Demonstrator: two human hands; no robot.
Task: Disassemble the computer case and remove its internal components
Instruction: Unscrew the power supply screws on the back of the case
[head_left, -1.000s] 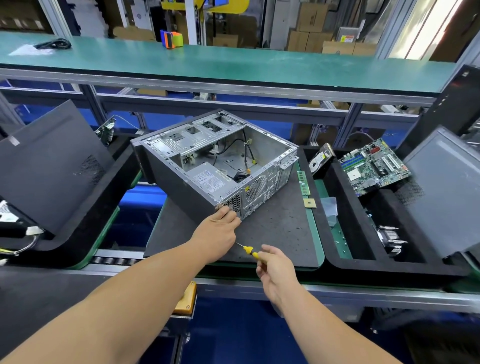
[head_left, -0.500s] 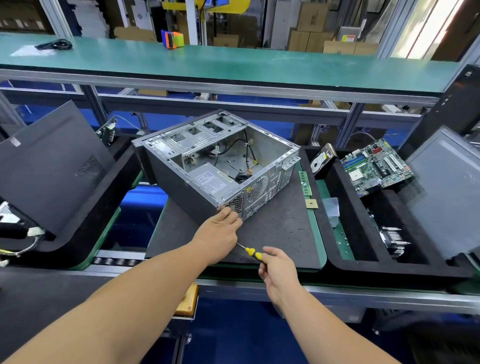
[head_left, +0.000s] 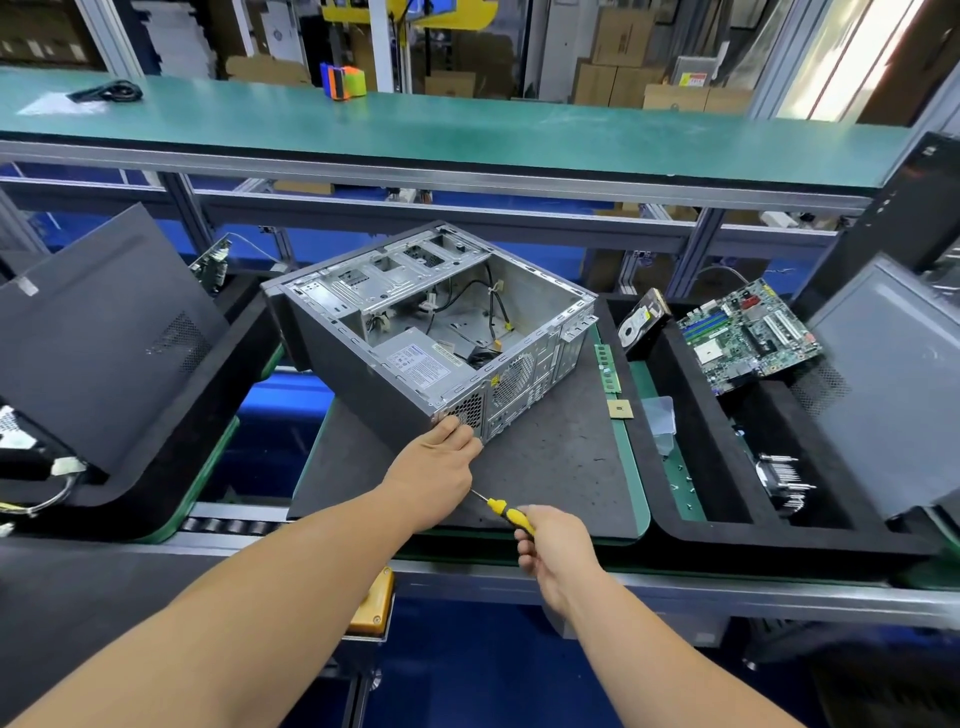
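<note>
Head view: the right hand (head_left: 553, 545) has its grip curled round the yellow handle of a screwdriver (head_left: 506, 514), whose thin shaft points up-left and passes behind the left hand (head_left: 436, 475). That hand's grip is pressed on the near lower corner of the computer case (head_left: 431, 332), fingers bent against the vented rear panel. The case lies on its side, open face up, on a dark mat (head_left: 545, 467) on the worktop, with the power supply (head_left: 423, 361) and loose cables inside. To the right, a motherboard (head_left: 748, 332) leans in a black foam tray (head_left: 727, 525).
</note>
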